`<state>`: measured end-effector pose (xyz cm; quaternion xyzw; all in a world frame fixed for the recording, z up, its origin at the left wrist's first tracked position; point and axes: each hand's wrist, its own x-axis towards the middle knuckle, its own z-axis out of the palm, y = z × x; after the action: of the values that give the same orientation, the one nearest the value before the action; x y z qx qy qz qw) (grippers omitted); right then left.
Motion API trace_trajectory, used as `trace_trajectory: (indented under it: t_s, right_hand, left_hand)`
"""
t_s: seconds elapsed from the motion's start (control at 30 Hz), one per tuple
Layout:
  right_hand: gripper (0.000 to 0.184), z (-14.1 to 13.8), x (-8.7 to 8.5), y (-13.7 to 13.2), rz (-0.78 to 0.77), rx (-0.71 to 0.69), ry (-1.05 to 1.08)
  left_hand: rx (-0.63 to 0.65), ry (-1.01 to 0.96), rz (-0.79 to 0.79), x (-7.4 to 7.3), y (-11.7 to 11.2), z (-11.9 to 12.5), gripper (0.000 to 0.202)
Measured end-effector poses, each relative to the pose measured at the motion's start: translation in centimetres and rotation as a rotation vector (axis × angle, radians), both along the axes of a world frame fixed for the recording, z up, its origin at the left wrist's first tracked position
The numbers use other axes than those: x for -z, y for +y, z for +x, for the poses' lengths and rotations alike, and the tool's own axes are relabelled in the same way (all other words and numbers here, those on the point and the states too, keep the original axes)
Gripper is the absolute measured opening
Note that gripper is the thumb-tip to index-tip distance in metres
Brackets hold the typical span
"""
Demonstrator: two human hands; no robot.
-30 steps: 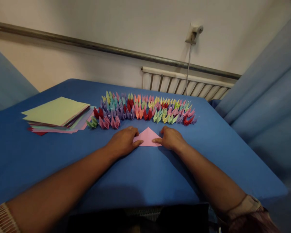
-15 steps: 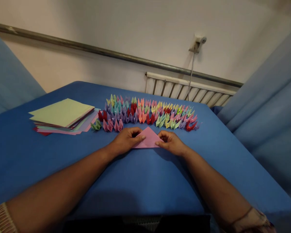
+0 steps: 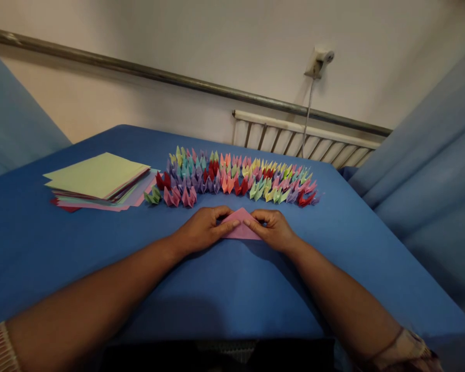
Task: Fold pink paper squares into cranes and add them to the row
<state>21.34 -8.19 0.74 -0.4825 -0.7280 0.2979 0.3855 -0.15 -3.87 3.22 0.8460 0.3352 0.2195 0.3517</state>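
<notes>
A pink sheet of origami paper (image 3: 242, 232), folded into a triangle with its point away from me, is held just in front of my body at the middle of the table. My left hand (image 3: 209, 227) grips its left side, thumb on top and fingers behind. On the right side, my right hand (image 3: 273, 228) pinches it the same way, and the two thumbs lie close together near the centre. Just beyond the hands stand rows of small folded paper cranes (image 3: 228, 182) in many colours. The fingertips behind the paper are hidden.
A stack of coloured paper sheets (image 3: 96, 175), pale yellow on top, lies at the left of the blue table (image 3: 232, 294). Behind are a metal rail (image 3: 158, 76), a radiator (image 3: 279, 137) and a socket with a cord (image 3: 315, 63). Blue curtains (image 3: 430, 181) hang on both sides.
My thumbs have slid inward toward each other over the pink paper. The right hand now covers more of the paper's right side. The view has shifted slightly.
</notes>
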Motion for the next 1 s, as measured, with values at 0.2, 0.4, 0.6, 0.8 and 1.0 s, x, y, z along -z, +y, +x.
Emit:
trace_trajectory:
  t_s: [0.2, 0.4, 0.6, 0.8, 1.0]
  right_hand:
    - [0.033, -0.20, -0.44, -0.26, 0.066, 0.025, -0.054]
    - [0.034, -0.05, 0.05, -0.01, -0.027, 0.032, 0.022]
    - [0.034, -0.06, 0.22, 0.07, -0.081, 0.002, 0.088]
    - [0.032, -0.16, 0.10, -0.05, -0.098, -0.008, 0.085]
    - [0.033, -0.31, 0.36, -0.04, -0.086, -0.003, 0.112]
  left_hand:
    - [-0.028, -0.015, -0.004, 0.03, 0.04, 0.09, 0.041]
    - [-0.031, -0.029, -0.007, -0.03, -0.07, 0.07, 0.039]
    - [-0.019, -0.021, -0.011, -0.44, -0.24, 0.02, 0.037]
    - [0.004, -0.031, -0.015, -0.48, -0.35, -0.06, 0.036]
    - [0.005, -0.012, -0.010, -0.26, -0.36, -0.19, 0.035]
